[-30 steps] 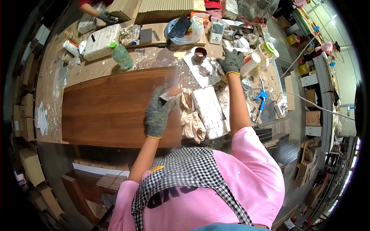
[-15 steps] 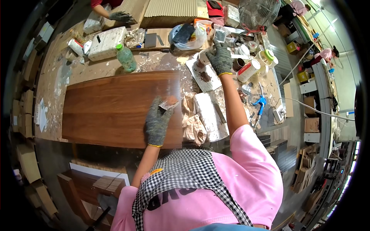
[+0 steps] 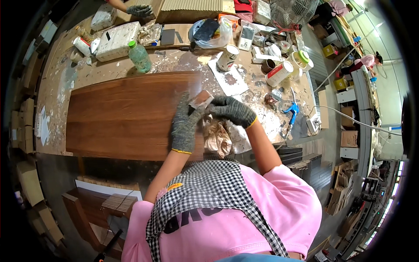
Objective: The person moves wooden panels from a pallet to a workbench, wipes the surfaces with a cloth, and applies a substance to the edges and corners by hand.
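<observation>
Block [image 3: 201, 98], small and brownish, sits at the right end of the brown board [image 3: 126, 115], pinched at its near side in the curled fingers of the gloved left hand [image 3: 185, 126]. Right hand [image 3: 231, 110], gloved too, lies just beside it with fingers bent and tips at the block; whether they grip it I cannot tell. Crumpled rags [image 3: 217, 137] lie under both wrists at the board's right edge. Beyond stand a can [image 3: 228, 57] on spattered paper [image 3: 230, 78], a tin on its side [image 3: 279, 73], a green-lidded tub [image 3: 301, 60] and a green-capped bottle [image 3: 139, 56]; contents are not visible. Most of the board stretches bare to the left. Its near edge meets the bench [image 3: 56, 87] edge. Another person's gloved hand [image 3: 139, 9] rests at the far side.
</observation>
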`<move>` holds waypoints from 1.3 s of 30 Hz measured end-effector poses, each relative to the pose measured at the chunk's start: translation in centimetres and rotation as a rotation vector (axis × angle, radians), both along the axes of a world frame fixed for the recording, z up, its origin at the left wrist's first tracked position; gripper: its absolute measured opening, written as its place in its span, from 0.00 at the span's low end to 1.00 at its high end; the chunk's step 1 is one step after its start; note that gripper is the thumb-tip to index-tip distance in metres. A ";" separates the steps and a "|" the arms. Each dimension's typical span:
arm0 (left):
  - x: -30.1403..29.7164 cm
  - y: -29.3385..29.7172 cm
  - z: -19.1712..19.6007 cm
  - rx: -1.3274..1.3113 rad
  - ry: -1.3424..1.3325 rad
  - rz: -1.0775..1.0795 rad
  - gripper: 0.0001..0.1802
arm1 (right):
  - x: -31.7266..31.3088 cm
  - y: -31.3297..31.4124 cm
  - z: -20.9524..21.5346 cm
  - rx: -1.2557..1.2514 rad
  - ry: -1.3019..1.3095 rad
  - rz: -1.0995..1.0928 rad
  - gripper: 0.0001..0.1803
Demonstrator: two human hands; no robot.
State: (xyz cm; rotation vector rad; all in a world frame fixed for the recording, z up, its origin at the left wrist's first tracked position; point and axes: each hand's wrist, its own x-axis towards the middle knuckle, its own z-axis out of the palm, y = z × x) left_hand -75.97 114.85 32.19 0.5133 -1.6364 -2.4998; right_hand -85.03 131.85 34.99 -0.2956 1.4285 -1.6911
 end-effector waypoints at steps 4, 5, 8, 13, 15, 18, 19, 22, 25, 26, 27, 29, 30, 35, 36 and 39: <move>-0.5 2.2 -0.3 0.013 -0.045 -0.050 0.37 | 1.0 1.3 -3.1 -0.049 -0.263 -0.148 0.17; -0.5 2.5 -0.4 0.012 -0.048 -0.051 0.37 | 1.2 1.6 -3.6 -0.081 -0.298 -0.177 0.17; -0.6 3.0 -2.2 -0.039 -0.017 -0.094 0.40 | -0.2 2.0 -3.1 -0.127 -0.102 -0.307 0.23; 3.7 0.7 1.3 -0.398 -0.058 -0.074 0.35 | -9.7 7.4 -3.3 -0.196 0.093 -0.437 0.15; 5.9 -2.0 0.1 -0.660 0.041 0.099 0.28 | -13.3 7.5 -7.1 0.043 0.194 -0.451 0.18; 8.5 -5.6 -1.1 -0.704 -0.030 0.329 0.22 | -17.9 8.8 -13.0 0.657 0.781 -0.246 0.30; 9.6 -6.7 -1.0 -0.720 -0.096 0.390 0.22 | -18.5 8.0 -14.7 0.927 1.007 -0.250 0.31; 13.7 -9.2 -1.5 -0.818 -0.185 0.624 0.18 | -17.9 5.0 -16.4 1.172 1.279 0.156 0.25; 16.9 -10.9 -2.4 -0.857 -0.254 0.704 0.17 | -19.2 7.3 -18.9 1.040 1.265 0.060 0.23; 18.6 -11.1 -2.6 -0.857 -0.271 0.720 0.17 | -18.6 6.2 -18.2 0.921 1.211 0.007 0.23; 20.0 -11.2 -2.9 -0.851 -0.334 0.782 0.17 | -18.6 6.0 -16.9 0.832 0.918 0.066 0.23; 21.6 -11.3 -3.1 -0.832 -0.380 0.840 0.17 | -19.4 7.4 -17.2 0.783 0.793 -0.119 0.26; 22.2 -11.4 -3.4 -0.828 -0.387 0.855 0.18 | -19.8 8.2 -17.2 0.764 0.668 -0.171 0.27; 23.6 -11.9 -4.0 -0.836 -0.418 0.914 0.19 | -16.1 6.8 -16.2 0.952 1.162 -0.194 0.25; 23.1 -12.1 -4.1 -0.818 -0.403 0.916 0.19 | -16.8 7.9 -18.5 0.985 1.312 0.009 0.24; 22.0 -12.0 -3.3 -0.802 -0.301 0.882 0.20 | -17.7 9.1 -19.3 0.912 1.278 -0.060 0.27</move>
